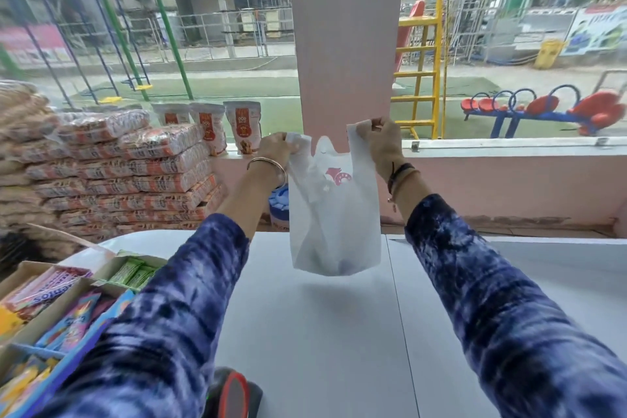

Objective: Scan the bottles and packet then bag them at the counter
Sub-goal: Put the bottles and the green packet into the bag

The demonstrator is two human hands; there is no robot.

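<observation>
Bagging stage, looks nearly wrapped up

Head view: the left hand and right hand are each pinching a handle of the white plastic bag, holding it up over the far middle of the worktop. Something dark is sagging in the bottom, probably the goods, can't tell which. No loose bottles or packet showing, scanner sitting at the near edge.

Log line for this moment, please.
left hand: grips bag handle | right hand: grips other handle | bag: lifted above counter
</observation>
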